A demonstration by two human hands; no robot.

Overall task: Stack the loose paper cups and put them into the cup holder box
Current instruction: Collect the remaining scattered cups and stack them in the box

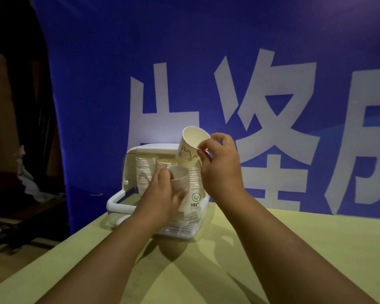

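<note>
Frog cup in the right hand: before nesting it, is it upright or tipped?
Tipped: the frog cup leans, open mouth turned toward the camera, pinched by the right hand.

Cream cup, frog line drawing; white holder box; yellow-green table; blue banner, white characters.

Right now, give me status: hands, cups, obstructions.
Left hand grips cup stack at holder box. Right hand pinches frog cup, tilted, above stack. Nothing blocking seen.
</note>
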